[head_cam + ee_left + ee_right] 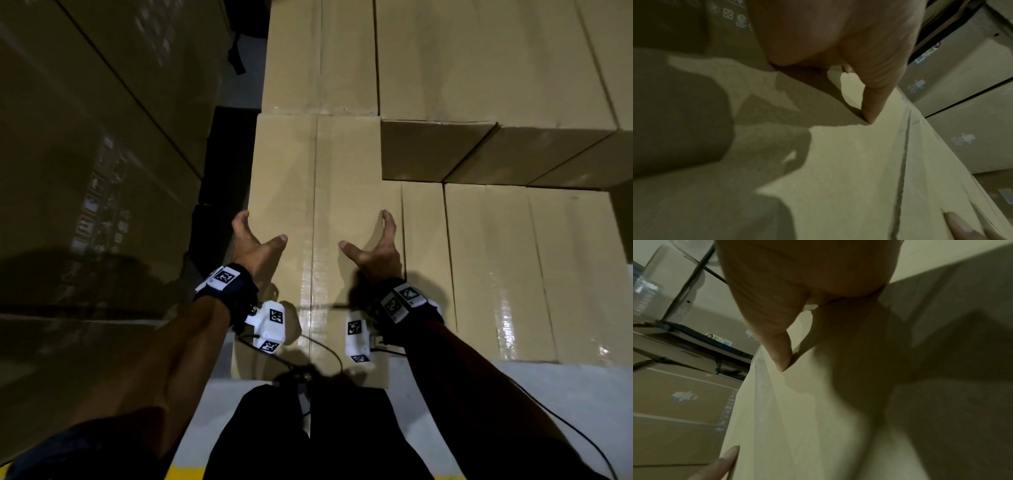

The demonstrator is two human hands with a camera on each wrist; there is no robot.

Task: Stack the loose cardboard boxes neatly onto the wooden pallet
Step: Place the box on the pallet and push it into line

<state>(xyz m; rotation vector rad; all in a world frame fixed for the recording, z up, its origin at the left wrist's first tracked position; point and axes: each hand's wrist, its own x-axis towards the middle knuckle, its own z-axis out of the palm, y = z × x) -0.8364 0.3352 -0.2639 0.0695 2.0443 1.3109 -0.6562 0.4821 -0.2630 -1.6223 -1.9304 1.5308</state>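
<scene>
A long taped cardboard box (342,164) lies lengthwise in front of me, one end near my legs. Both hands are spread above its top face. My left hand (255,240) is at the box's left edge, fingers reaching towards that edge and thumb pointing inward. My right hand (375,248) is near the right edge, thumb also inward. In the left wrist view the left thumb (871,104) touches the cardboard top (838,162). The right wrist view shows the right thumb (781,353) tip on the cardboard (807,418). Neither hand holds anything. No pallet is visible.
More boxes (493,267) lie tight against the box's right side, with a higher layer (479,68) behind them. A tall dark stack of printed cartons (85,171) stands at left across a narrow dark gap (219,178). Grey floor (513,394) lies near my feet.
</scene>
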